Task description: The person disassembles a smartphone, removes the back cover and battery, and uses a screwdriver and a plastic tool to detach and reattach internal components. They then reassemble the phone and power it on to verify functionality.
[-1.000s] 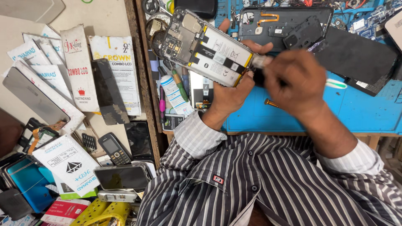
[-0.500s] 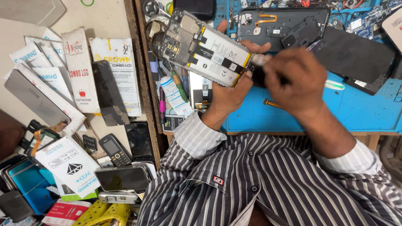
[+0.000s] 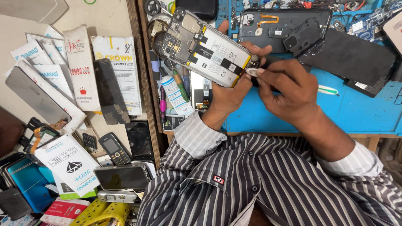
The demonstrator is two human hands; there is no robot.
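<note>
Fingers of the left hand clamp the opened black smartphone with exposed battery above the blue worktop; right hand has crept closer, pinching a small tool at its lower edge.

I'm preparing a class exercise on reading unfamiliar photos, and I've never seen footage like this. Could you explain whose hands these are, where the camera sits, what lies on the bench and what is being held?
There is no machine here: a person in a striped shirt works with bare hands. The single picture comes from a camera worn on that person's head, looking down. The left hand holds up an opened phone with its back off, so the battery and circuit board show. The right hand pinches a small tool tip at the phone's lower end. Below lies a blue work mat with a dark phone back cover and black panels. To the left are screen-part packets, a keypad phone and a glue tube.
</note>
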